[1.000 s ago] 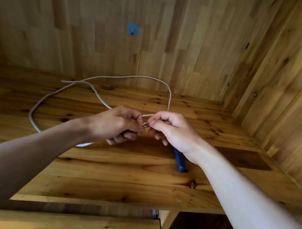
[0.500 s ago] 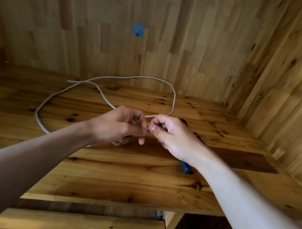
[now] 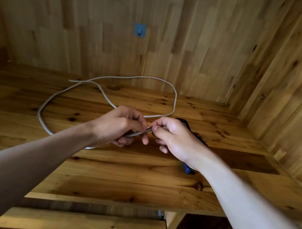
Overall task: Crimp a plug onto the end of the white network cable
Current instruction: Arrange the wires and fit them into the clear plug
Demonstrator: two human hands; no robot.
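Together on cable end (image 3: 147, 130): curled left hand (image 3: 118, 126), right hand (image 3: 177, 139).

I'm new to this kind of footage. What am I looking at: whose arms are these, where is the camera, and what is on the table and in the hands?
There is no machine: these are a person's bare arms, filmed by one camera worn on their head, looking forward and down. The left hand grips the end of a white network cable, whose rest lies looped on the wooden table. The right hand pinches the thin wires sticking out of that end. I cannot tell whether a plug is there. A blue-handled tool lies on the table, partly hidden under the right arm. A small blue hook is on the back wall.
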